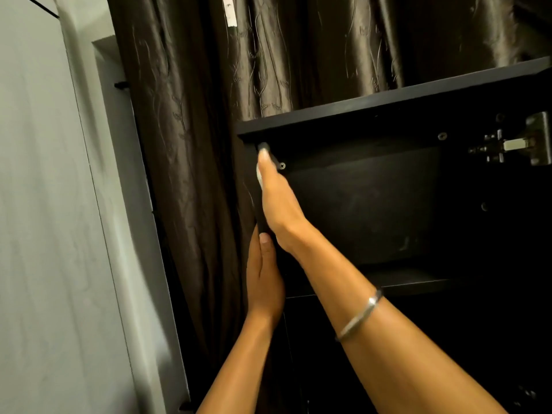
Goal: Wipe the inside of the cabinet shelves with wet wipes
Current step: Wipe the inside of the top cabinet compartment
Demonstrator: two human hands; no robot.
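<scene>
- Near: our left hand [264, 273] grips the front edge of the cabinet's [388, 94] left side panel, thumb up on the inner face, other fingers hidden behind the edge.
- A silver bangle [360, 315] sits on our right forearm.
- Farther in: our right hand [274, 195] reaches into the upper left corner, fingers straight, pressing a white wet wipe [259, 174] flat against the inner left wall.
- Far right: metal hinge [513, 144] on the right wall.
- Behind the cabinet: dark curtain [268, 55]; pale wall [44, 204] at left.
</scene>
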